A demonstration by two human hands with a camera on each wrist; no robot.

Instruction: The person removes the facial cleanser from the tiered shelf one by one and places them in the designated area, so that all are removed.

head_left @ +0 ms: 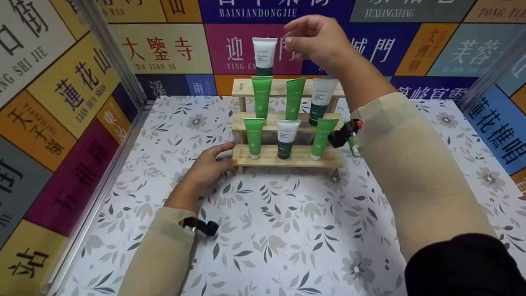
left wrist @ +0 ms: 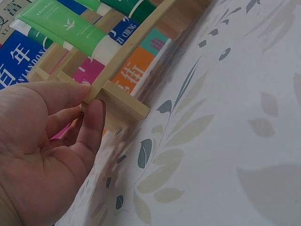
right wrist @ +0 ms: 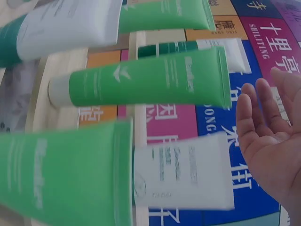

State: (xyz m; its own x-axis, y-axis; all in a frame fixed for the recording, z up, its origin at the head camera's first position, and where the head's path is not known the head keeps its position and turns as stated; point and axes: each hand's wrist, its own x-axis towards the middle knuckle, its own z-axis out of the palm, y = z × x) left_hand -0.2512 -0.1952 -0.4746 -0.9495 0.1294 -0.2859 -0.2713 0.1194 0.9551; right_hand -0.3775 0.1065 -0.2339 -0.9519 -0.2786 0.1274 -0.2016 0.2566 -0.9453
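A three-step wooden stand (head_left: pixel 287 161) carries upright squeeze tubes. On the top step, at its left, stands a white and dark green tube (head_left: pixel 264 53). The middle step holds a green tube (head_left: pixel 261 96), another green tube (head_left: pixel 294 96) and a white-green tube (head_left: pixel 321 98). Along the bottom step a white-green tube (head_left: pixel 286 137) stands between two green ones. My left hand (head_left: pixel 209 166) pinches the bottom step's left end between thumb and fingers, as the left wrist view shows. My right hand (head_left: pixel 316 39) hovers above the top step, right of its tube, fingers loosely bent and holding nothing.
A floral cloth (head_left: pixel 267 230) covers the table. Behind the stand rises a wall of coloured panels with lettering (head_left: pixel 172 49), and similar side walls flank the table. A partly hidden green and white item (head_left: pixel 354 147) lies right of the stand beside my right sleeve.
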